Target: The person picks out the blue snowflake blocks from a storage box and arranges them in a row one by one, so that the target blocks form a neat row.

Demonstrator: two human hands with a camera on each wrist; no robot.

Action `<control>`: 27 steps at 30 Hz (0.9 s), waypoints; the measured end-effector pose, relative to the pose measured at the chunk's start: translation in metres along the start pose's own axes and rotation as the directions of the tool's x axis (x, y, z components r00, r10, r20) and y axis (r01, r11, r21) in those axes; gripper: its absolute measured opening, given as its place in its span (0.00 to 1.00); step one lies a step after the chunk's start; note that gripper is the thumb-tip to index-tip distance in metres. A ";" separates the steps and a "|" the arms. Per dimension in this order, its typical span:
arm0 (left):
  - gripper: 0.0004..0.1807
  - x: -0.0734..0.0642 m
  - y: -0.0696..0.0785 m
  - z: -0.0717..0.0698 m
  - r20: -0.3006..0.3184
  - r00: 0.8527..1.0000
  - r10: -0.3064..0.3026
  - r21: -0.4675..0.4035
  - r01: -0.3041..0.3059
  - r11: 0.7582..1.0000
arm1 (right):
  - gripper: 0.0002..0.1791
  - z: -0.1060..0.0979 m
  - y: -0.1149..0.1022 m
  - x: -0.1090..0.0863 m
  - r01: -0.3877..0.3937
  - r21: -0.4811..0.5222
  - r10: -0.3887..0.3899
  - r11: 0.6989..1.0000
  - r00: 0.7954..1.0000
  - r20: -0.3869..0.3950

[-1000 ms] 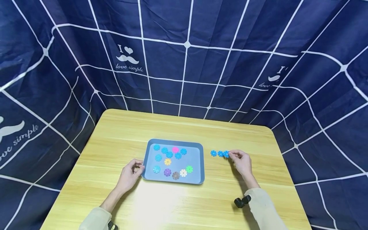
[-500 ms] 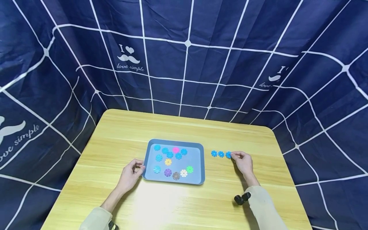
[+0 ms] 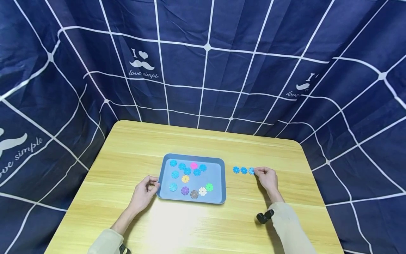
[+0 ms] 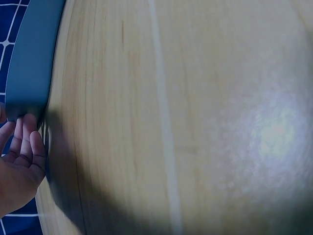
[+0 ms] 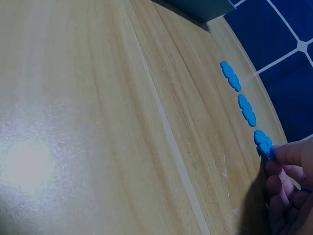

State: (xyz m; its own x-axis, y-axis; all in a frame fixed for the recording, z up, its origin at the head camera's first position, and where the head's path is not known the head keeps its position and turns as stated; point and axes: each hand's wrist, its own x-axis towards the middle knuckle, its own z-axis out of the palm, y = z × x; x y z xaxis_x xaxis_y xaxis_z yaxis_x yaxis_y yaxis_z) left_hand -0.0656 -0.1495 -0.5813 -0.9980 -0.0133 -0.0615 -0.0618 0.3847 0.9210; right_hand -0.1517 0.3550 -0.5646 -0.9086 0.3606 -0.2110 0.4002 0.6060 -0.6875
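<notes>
My right hand [image 3: 268,179] pinches the edge of a blue notched plastic disc [image 3: 251,171] between thumb and finger. Two more blue notched discs, one in the middle [image 3: 244,170] and one on the left [image 3: 236,169], lie flat in line with it. In the right wrist view, the pinched blue disc [image 5: 262,142] is slightly tilted, partly covered by my fingertips. My left hand [image 3: 143,194] holds the left edge of a blue-grey tray [image 3: 223,183]; the left wrist view has its fingers [image 4: 26,139] against the tray's outer wall [image 4: 34,58].
Inside the tray lie several notched discs, including a pink one [image 3: 194,165], an orange one [image 3: 185,179], a purple one [image 3: 185,191] and a green one [image 3: 209,187]. The wooden table [image 3: 253,148] is backed by a dark blue gridded curtain [image 3: 180,63].
The blue disc in my right hand has shifted slightly right, leaving a gap from its neighbour where they overlapped a second ago. My left hand and the tray look still.
</notes>
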 end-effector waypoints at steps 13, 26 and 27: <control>0.12 -0.001 0.002 -0.001 0.005 1.000 -0.011 -0.015 0.011 1.000 | 0.18 0.000 0.002 -0.001 -0.011 -0.042 0.011 0.999 1.000 0.002; 0.12 -0.001 0.002 -0.001 0.006 1.000 -0.023 -0.007 0.023 1.000 | 0.17 -0.003 0.000 -0.003 -0.018 0.086 0.017 0.996 1.000 0.018; 0.12 -0.001 0.002 -0.001 0.007 1.000 -0.023 -0.009 0.023 1.000 | 0.17 -0.003 -0.001 -0.005 -0.016 0.092 0.014 0.996 1.000 0.021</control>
State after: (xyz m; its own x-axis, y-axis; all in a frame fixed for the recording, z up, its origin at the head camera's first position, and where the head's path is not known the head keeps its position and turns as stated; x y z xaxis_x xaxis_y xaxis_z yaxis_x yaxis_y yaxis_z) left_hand -0.0648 -0.1494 -0.5791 -0.9962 -0.0161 -0.0851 -0.0849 0.3761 0.9227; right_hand -0.1473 0.3554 -0.5607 -0.9052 0.3540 -0.2352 0.4018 0.5321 -0.7453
